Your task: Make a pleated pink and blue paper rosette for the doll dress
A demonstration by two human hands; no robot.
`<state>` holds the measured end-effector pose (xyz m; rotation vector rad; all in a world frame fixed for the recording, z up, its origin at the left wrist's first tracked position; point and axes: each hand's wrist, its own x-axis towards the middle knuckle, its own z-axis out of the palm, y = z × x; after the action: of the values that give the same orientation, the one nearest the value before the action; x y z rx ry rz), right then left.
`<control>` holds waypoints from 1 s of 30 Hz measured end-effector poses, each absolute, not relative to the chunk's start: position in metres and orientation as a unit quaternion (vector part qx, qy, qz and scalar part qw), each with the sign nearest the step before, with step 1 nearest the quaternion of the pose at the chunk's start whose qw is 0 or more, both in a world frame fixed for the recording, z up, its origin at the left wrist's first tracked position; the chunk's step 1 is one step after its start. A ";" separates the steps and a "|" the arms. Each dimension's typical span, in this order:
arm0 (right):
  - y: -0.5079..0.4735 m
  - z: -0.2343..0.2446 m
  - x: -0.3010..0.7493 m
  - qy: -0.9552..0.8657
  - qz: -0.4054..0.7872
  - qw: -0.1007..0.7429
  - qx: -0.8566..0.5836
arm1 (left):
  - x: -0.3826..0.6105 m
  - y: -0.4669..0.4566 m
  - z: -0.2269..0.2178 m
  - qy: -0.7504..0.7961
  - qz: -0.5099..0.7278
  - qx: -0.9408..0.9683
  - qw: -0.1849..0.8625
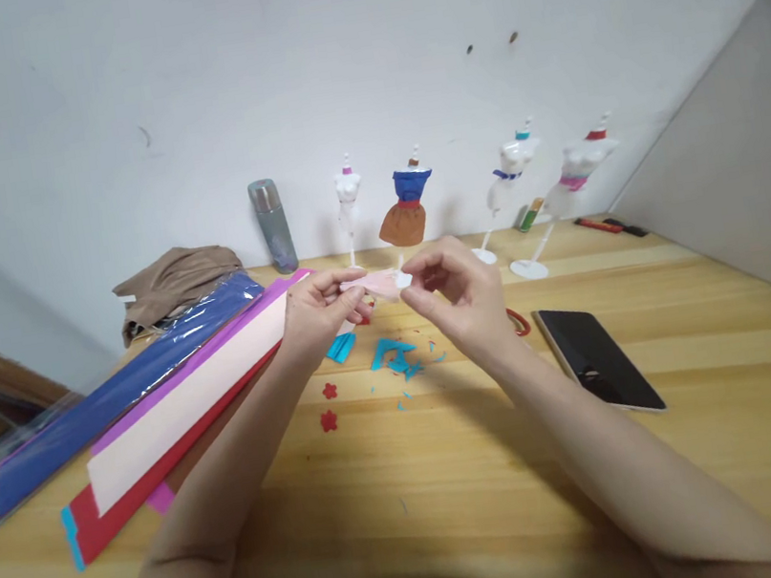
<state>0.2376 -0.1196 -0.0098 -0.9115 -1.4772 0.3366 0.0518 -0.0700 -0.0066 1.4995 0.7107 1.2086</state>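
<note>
Between my two hands, raised over the table, stretches a pale pink piece of thin paper (381, 283), gathered or creased along its length. My left hand (325, 303) pinches its left end. The fingertips of my right hand (456, 288) close on its right end. Just behind it stands a small dress form (409, 203) in a blue top and brown skirt; its white base partly shows beside the paper. On the table below lie blue paper scraps (395, 355) and two red paper flowers (329, 420). Partly hidden by my right hand are red scissor handles (519, 321).
More mini dress forms (345, 189) stand along the wall. Coloured paper sheets (194, 414) and a plastic-wrapped blue roll (131, 380) lie left, near a brown cloth (178, 281) and a flask (273, 227). A tablet (597, 359) lies right, a red-and-black cutter (612, 226) behind it.
</note>
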 end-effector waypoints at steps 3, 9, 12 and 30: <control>-0.124 -0.008 0.235 -0.696 0.080 0.600 -0.387 | 0.051 -0.071 -0.005 0.294 0.504 0.627 0.516; -0.120 -0.010 0.236 -0.702 0.038 0.581 -0.411 | 0.054 -0.071 -0.010 0.275 0.498 0.611 0.551; -0.118 -0.011 0.238 -0.705 0.030 0.579 -0.408 | 0.054 -0.071 -0.010 0.272 0.489 0.617 0.553; -0.115 -0.016 0.238 -0.708 0.072 0.584 -0.391 | 0.052 -0.068 -0.011 0.262 0.459 0.646 0.551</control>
<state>0.2378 -0.1151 -0.0155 -0.9135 -1.6514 0.1682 0.0521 -0.0679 -0.0106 1.5281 0.6197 1.0870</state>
